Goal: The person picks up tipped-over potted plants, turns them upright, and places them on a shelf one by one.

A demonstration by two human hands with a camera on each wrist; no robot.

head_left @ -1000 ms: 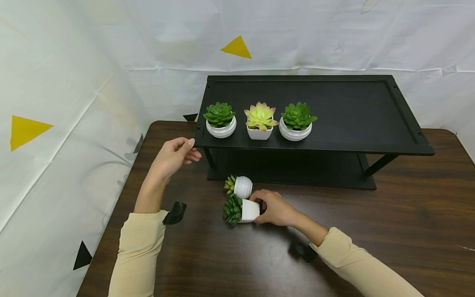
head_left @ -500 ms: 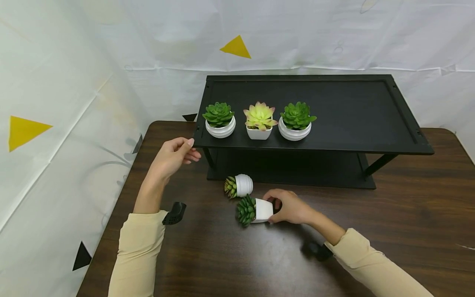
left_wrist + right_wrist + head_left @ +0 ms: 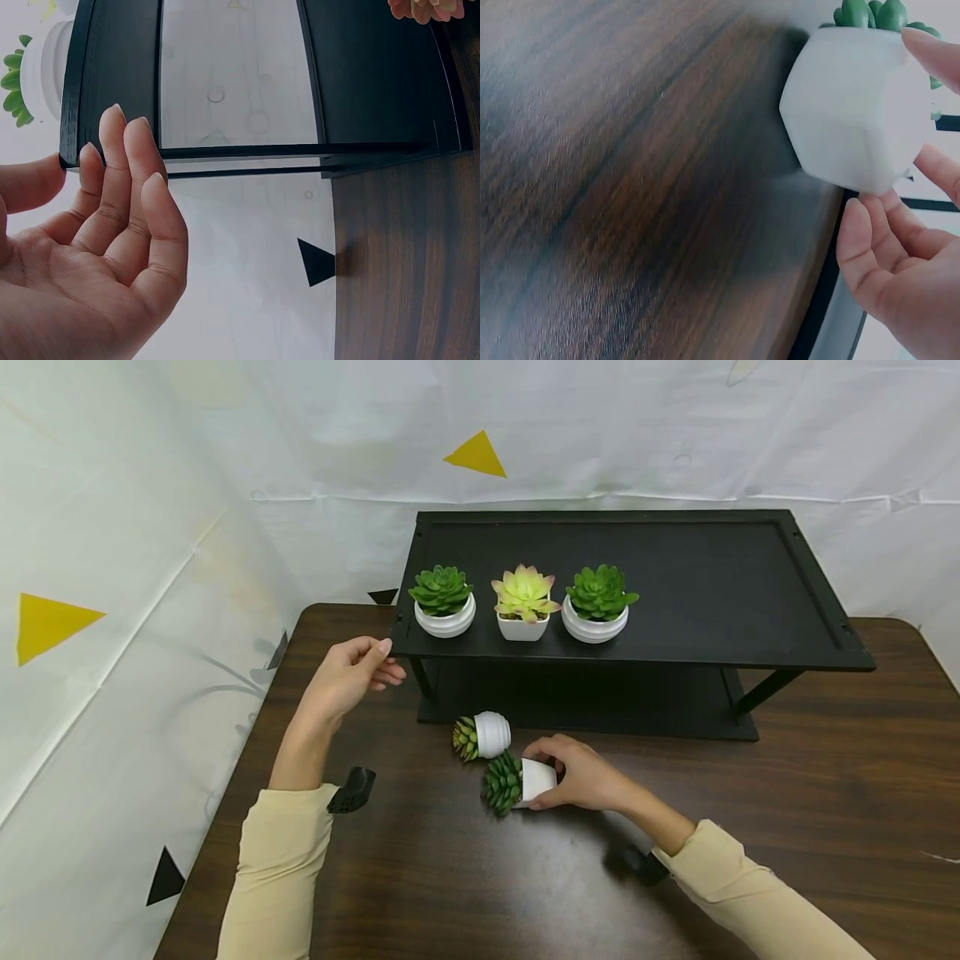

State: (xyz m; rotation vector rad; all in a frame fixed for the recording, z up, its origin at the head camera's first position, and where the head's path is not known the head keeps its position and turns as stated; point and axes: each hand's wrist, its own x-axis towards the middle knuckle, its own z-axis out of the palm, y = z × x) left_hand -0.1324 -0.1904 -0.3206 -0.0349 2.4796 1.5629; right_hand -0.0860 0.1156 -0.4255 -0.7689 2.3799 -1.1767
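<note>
My right hand (image 3: 583,774) grips the white pot of a dark-green potted succulent (image 3: 537,779), tipped on its side with the leaves to the left. In the right wrist view, the thumb and fingertips lie around the faceted white pot (image 3: 847,109). Just behind it, a second potted succulent (image 3: 491,734) in a ribbed round white pot lies on its side. With thumb above and fingers below, my left hand (image 3: 347,681) pinches the front left corner of the black shelf (image 3: 697,585). The left wrist view shows this hand (image 3: 112,240) at the shelf's edge.
On the shelf's top, near its front edge, stand a green succulent (image 3: 445,625), a yellow-green one in a square pot (image 3: 522,628) and another green one (image 3: 595,628). The shelf's lower board (image 3: 600,697) rests on the brown wooden table (image 3: 420,877). White sheeting (image 3: 637,435) hangs behind.
The right hand has drawn the dark-green succulent rightward, away from beside the ribbed pot, then shifted it slightly toward the shelf. The left hand stays at the shelf corner.
</note>
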